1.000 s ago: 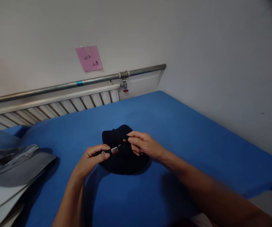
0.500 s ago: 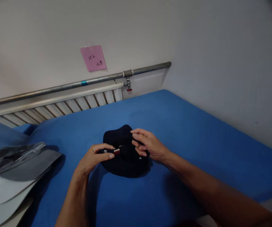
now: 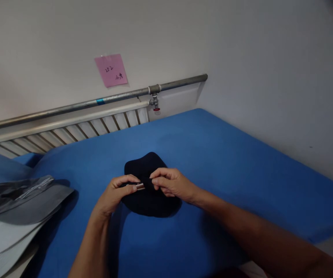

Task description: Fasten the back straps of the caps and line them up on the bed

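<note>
A dark navy cap (image 3: 152, 202) lies on the blue sheet-covered surface (image 3: 213, 154), in front of me. At its left side my left hand (image 3: 120, 193) pinches the cap's strap near a small metal buckle (image 3: 140, 186), thumb and forefinger closed on it. Just right of the buckle, my right hand (image 3: 172, 183) has its fingertips pressed together on the dark strap (image 3: 147, 183). Both hands are close together over the cap. The strap's far end is hidden by my right fingers.
To the left sits a stack of grey and white caps (image 3: 24, 200). A white radiator (image 3: 97, 125) and a metal pipe (image 3: 76, 109) run along the wall at the back. A pink note (image 3: 111, 70) is stuck on the wall above.
My right hand has moved left and slightly down, from the cap's right side to the strap beside the buckle. My left hand stays at the buckle.
</note>
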`<state>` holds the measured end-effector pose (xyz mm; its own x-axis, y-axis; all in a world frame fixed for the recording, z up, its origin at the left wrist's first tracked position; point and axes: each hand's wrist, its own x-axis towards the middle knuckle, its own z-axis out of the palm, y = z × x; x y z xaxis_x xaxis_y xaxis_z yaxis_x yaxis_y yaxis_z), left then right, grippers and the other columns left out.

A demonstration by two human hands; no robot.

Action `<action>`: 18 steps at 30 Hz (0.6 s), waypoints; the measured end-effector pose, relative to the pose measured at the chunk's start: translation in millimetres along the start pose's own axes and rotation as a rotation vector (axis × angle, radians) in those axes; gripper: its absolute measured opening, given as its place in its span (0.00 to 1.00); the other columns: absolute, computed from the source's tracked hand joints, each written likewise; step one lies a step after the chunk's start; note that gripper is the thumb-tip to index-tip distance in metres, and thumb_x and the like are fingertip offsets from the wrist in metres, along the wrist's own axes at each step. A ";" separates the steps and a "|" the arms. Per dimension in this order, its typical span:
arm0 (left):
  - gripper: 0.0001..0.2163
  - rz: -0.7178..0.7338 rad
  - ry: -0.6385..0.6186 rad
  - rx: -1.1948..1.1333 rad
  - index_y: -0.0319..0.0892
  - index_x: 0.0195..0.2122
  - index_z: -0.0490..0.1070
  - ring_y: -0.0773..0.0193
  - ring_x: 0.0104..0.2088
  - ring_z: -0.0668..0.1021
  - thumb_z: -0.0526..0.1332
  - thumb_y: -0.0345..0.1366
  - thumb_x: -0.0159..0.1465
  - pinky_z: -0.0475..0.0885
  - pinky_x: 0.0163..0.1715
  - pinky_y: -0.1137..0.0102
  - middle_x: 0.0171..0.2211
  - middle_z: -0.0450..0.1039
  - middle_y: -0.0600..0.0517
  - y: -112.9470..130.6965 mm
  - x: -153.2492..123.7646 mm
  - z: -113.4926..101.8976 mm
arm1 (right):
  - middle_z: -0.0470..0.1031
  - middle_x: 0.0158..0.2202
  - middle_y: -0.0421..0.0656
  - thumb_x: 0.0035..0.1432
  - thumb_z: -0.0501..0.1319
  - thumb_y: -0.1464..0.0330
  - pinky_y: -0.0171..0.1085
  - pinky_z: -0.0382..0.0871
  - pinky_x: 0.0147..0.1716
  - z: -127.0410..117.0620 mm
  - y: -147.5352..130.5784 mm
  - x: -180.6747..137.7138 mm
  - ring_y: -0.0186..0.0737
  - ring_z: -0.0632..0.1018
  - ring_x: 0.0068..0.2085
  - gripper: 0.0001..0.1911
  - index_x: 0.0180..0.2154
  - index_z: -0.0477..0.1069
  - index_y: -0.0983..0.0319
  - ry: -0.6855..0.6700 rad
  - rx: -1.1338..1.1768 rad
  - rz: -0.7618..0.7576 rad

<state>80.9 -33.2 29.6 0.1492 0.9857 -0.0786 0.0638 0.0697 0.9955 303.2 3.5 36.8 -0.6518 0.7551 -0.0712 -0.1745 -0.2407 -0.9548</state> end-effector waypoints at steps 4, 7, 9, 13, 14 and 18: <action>0.05 -0.060 0.042 -0.107 0.45 0.28 0.79 0.71 0.28 0.73 0.71 0.35 0.49 0.65 0.30 0.78 0.28 0.76 0.55 -0.6 1.4 3.5 | 0.68 0.22 0.34 0.53 0.62 0.68 0.26 0.47 0.13 -2.7 0.9 -0.1 0.20 0.57 0.15 0.05 0.33 0.70 0.63 -0.015 0.035 0.005; 0.06 -0.107 0.077 -0.149 0.43 0.26 0.79 0.72 0.27 0.73 0.73 0.35 0.46 0.66 0.28 0.78 0.26 0.75 0.56 1.3 2.8 6.7 | 0.67 0.22 0.34 0.53 0.62 0.69 0.26 0.47 0.14 -5.4 2.3 0.6 0.20 0.57 0.15 0.04 0.33 0.71 0.63 -0.042 0.043 0.016; 0.07 -0.121 0.089 -0.168 0.43 0.25 0.78 0.73 0.25 0.73 0.73 0.35 0.45 0.66 0.27 0.79 0.25 0.75 0.56 2.4 3.2 8.2 | 0.68 0.22 0.34 0.53 0.62 0.70 0.26 0.48 0.14 -6.2 2.7 0.5 0.20 0.58 0.15 0.04 0.33 0.71 0.63 -0.065 0.044 0.026; 0.07 -0.112 0.096 -0.186 0.43 0.23 0.78 0.74 0.24 0.72 0.74 0.35 0.44 0.65 0.25 0.80 0.25 0.75 0.56 3.2 3.5 9.1 | 0.68 0.21 0.34 0.52 0.62 0.70 0.25 0.48 0.14 -6.6 2.9 0.0 0.20 0.58 0.15 0.04 0.33 0.71 0.63 -0.094 0.055 0.057; 0.07 -0.108 0.093 -0.184 0.43 0.23 0.78 0.75 0.24 0.72 0.74 0.35 0.44 0.66 0.25 0.81 0.25 0.75 0.56 3.1 3.7 9.1 | 0.68 0.21 0.34 0.52 0.62 0.70 0.25 0.48 0.14 -6.7 3.1 0.0 0.20 0.58 0.15 0.04 0.33 0.71 0.63 -0.099 0.058 0.063; 0.06 -0.077 0.061 -0.180 0.42 0.23 0.78 0.74 0.24 0.72 0.73 0.34 0.45 0.66 0.26 0.80 0.24 0.75 0.55 2.4 4.6 9.6 | 0.67 0.21 0.34 0.53 0.63 0.69 0.25 0.49 0.14 -8.2 4.0 1.1 0.21 0.59 0.16 0.06 0.34 0.71 0.64 -0.127 0.059 0.082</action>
<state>91.2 -30.0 31.2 0.0898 0.9835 -0.1570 -0.1059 0.1661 0.9804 307.8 8.4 30.6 -0.7529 0.6494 -0.1073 -0.1579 -0.3364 -0.9284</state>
